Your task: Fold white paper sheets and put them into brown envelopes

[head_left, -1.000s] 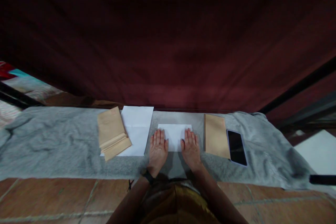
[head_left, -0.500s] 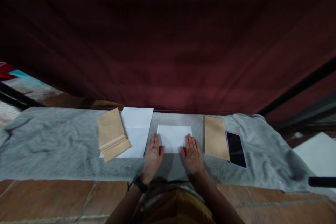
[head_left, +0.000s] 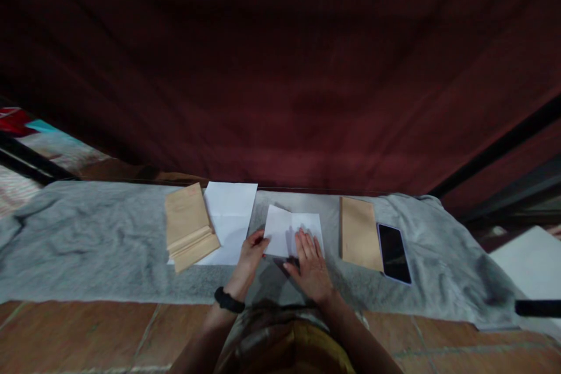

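Note:
A white sheet of paper lies in front of me on the grey cloth, with its left part lifted and a crease line near its middle. My left hand pinches the lifted left edge between thumb and fingers. On the right part of the sheet my right hand lies flat with fingers stretched out. Left of the sheet is a larger white paper, partly covered by brown paper envelopes. To the right lies a brown envelope or packet.
A phone with a purple edge lies beside the right brown packet. The grey cloth covers a long narrow surface above a tiled floor. A dark red curtain hangs behind. A white panel stands at far right.
My left hand has gone from lying flat to pinching the sheet's left edge and raising it. My right hand has slid left on the sheet, still flat.

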`<move>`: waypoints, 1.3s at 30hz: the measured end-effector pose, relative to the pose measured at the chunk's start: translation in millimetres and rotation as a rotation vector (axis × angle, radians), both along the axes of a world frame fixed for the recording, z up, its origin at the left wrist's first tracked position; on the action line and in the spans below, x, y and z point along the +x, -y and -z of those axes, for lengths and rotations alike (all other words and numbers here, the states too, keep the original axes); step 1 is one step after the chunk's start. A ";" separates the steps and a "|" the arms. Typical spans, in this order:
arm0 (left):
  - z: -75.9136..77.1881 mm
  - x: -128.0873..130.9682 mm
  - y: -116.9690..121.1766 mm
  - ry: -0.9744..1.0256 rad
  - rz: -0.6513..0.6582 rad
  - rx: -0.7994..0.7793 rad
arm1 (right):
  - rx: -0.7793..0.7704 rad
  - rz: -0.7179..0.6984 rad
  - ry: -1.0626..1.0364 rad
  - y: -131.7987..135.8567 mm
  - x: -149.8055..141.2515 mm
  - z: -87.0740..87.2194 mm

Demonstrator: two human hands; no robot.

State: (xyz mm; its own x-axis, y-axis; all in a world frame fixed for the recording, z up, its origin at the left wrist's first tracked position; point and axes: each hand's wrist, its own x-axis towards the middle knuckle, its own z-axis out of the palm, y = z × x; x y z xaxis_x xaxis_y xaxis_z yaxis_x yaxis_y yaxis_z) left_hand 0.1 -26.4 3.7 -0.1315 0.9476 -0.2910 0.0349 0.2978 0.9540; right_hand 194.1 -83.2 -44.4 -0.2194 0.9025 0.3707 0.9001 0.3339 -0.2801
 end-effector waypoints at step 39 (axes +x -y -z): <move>25.5 -11.0 -49.8 -0.476 0.127 0.345 | -0.439 0.462 -1.127 12.0 49.8 -4.8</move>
State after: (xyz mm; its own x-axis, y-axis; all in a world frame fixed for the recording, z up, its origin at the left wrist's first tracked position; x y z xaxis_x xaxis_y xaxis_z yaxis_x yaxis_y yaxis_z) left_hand -10.9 23.4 -21.8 -0.0509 0.9937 0.0996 0.4971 -0.0613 0.8655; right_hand 243.9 -95.2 -39.6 0.3815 0.9028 -0.1984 0.1042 -0.2553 -0.9612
